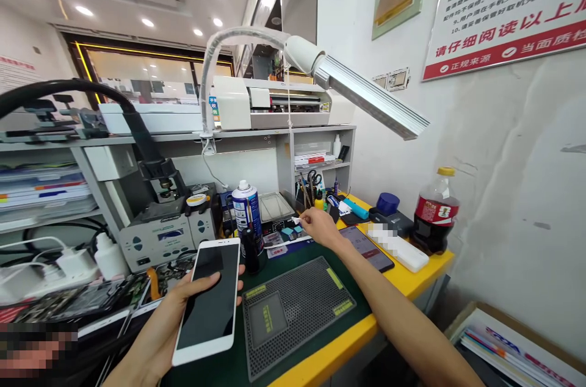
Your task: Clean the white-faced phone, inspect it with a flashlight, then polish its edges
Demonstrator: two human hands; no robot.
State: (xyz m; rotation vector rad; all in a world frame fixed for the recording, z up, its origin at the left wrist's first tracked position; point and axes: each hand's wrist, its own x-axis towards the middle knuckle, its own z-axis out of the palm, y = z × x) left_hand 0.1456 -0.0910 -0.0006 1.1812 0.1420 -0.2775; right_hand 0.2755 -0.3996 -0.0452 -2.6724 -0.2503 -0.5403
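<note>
My left hand is wrapped round a white smartphone with a dark screen, my thumb lying across its glass. The phone is tilted up above the left side of a grey perforated work mat. Farther back, my right hand is stretched out past the mat with its fingertips pinched on a small white piece, too small to name. Small blue pieces lie just below those fingertips. A blue and white spray can stands between my hands, with a black bottle in front of it.
A large phone lies right of the mat, near a white box and a cola bottle. On the left stand a grey soldering station and loose phone parts. A lamp hangs overhead.
</note>
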